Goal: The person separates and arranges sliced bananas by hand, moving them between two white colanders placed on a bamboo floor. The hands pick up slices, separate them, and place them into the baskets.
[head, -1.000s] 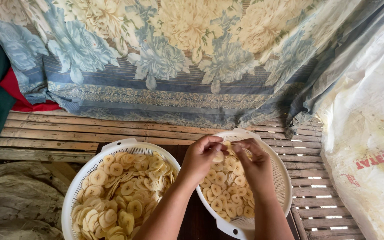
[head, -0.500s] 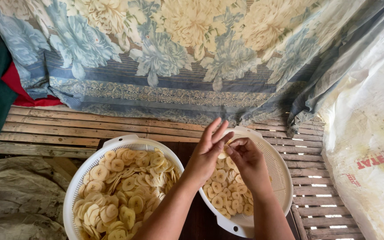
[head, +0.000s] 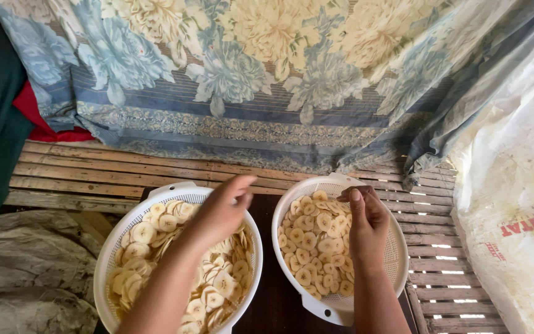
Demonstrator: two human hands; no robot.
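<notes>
The left hand [head: 220,213] hovers with loosely curled, empty fingers over the left basket [head: 112,260] of banana slices [head: 140,234], while the right hand [head: 367,226], fingertips pinched together, hangs over the right basket [head: 397,260] on the slatted bench [head: 81,176].

Two round white plastic colanders side by side on a slatted wooden surface [head: 94,170], close together but apart. Left colander [head: 114,247], with a small handle tab at its far rim, heaped with pale yellow banana slices [head: 140,238], loosely piled, some on edge. Right colander [head: 397,260], a little smaller in view, holding a flatter layer of round slices [head: 307,238], mostly lying face up, mesh wall bare along its right side.
</notes>
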